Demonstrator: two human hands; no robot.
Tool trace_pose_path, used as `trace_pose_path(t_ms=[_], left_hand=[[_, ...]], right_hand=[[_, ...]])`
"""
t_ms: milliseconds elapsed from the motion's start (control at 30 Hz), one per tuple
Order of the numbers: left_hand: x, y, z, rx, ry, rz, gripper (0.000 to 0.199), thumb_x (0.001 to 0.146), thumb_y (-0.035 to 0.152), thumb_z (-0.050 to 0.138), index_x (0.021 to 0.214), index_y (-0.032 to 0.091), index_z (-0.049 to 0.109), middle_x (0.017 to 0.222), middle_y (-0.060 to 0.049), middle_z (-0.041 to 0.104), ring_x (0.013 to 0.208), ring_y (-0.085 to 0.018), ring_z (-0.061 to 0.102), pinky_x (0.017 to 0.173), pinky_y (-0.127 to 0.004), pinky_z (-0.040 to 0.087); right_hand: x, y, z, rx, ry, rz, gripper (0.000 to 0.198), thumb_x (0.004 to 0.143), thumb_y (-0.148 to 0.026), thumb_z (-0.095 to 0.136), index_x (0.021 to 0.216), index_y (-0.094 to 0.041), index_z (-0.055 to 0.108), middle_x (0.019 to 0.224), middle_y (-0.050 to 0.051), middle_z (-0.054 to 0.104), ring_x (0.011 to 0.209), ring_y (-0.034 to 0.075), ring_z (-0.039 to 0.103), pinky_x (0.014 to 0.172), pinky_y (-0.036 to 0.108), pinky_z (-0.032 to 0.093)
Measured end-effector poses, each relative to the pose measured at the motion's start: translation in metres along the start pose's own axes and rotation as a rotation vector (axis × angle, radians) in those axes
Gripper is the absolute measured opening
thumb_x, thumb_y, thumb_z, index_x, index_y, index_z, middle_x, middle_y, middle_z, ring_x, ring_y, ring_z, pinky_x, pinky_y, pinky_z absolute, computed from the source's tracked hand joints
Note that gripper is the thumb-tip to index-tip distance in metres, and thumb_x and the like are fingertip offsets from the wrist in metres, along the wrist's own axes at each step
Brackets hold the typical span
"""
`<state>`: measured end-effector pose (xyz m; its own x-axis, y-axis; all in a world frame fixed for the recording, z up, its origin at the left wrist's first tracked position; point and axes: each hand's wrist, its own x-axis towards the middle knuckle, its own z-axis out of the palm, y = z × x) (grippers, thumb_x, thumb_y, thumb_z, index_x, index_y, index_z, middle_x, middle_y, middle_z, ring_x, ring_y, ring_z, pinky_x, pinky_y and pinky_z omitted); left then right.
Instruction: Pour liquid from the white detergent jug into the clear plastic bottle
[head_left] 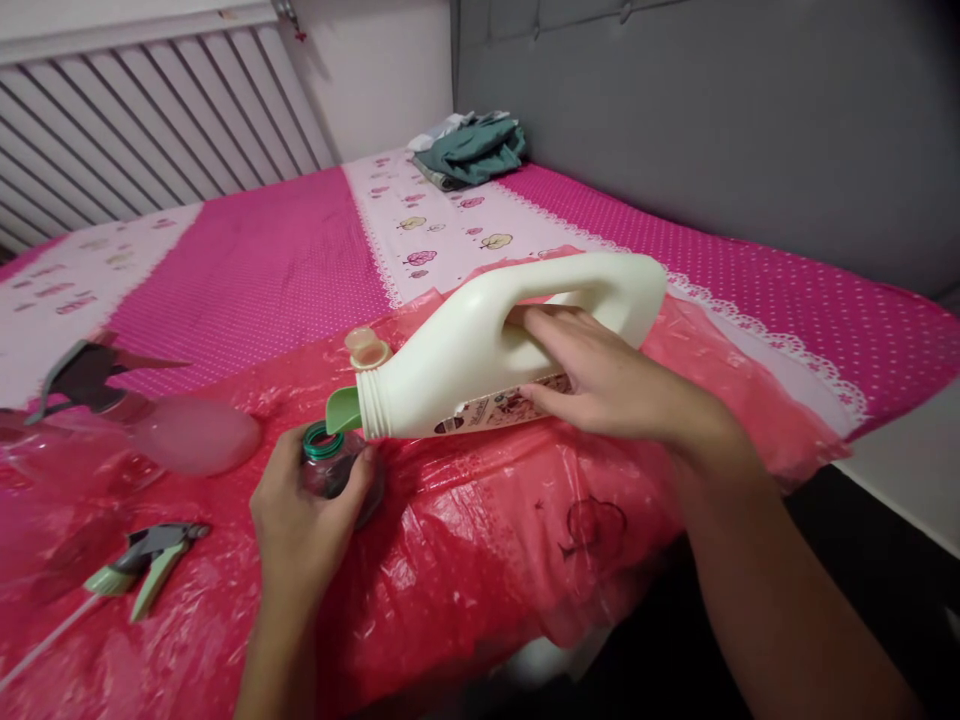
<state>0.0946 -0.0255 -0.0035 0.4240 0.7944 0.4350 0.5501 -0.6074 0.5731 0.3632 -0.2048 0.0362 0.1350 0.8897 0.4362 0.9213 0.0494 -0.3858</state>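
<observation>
My right hand [585, 365] grips a large cream detergent jug [442, 350] by its handle. The jug is tipped on its side, and its green pouring spout [344, 410] hangs just over the mouth of a small dark spray bottle [327, 477]. That bottle has a green threaded neck and no top on. Wrapped around its body is my left hand [311, 505]. Whether liquid is flowing from the spout I cannot tell. A detached spray trigger head [142, 560], grey and pale green with a white tube, lies left of my left hand.
Red plastic sheeting [480, 540] covers the near part of a pink patterned bedspread [285, 240]. A pink spray bottle [195, 432] lies on its side at left. Behind the jug's neck sits a translucent cap [366, 347]. Folded clothes [472, 150] rest by the grey headboard [697, 120].
</observation>
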Motion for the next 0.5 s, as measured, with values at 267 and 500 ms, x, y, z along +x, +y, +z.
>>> trace_pose_path(t_ms=[267, 500], left_hand=[[-0.0006, -0.0024, -0.0012, 0.000, 0.002, -0.001, 0.039, 0.079, 0.056, 0.073, 0.101, 0.024, 0.067, 0.092, -0.003, 0.072, 0.083, -0.027, 0.067, 0.075, -0.037, 0.049], [-0.0005, -0.0002, -0.0006, 0.008, 0.011, -0.003, 0.039, 0.079, 0.057, 0.072, 0.100, 0.024, 0.067, 0.091, -0.003, 0.071, 0.082, -0.026, 0.067, 0.075, -0.037, 0.049]], right_hand=[[-0.0018, 0.0024, 0.0014, -0.089, 0.001, -0.087, 0.055, 0.088, -0.011, 0.048, 0.143, -0.005, 0.052, 0.133, 0.018, 0.061, 0.125, 0.033, 0.057, 0.110, 0.046, 0.047], [-0.0037, 0.0029, 0.0046, -0.198, -0.024, -0.112, 0.067, 0.088, -0.011, 0.043, 0.154, -0.003, 0.044, 0.133, 0.019, 0.059, 0.133, 0.035, 0.053, 0.116, 0.050, 0.042]])
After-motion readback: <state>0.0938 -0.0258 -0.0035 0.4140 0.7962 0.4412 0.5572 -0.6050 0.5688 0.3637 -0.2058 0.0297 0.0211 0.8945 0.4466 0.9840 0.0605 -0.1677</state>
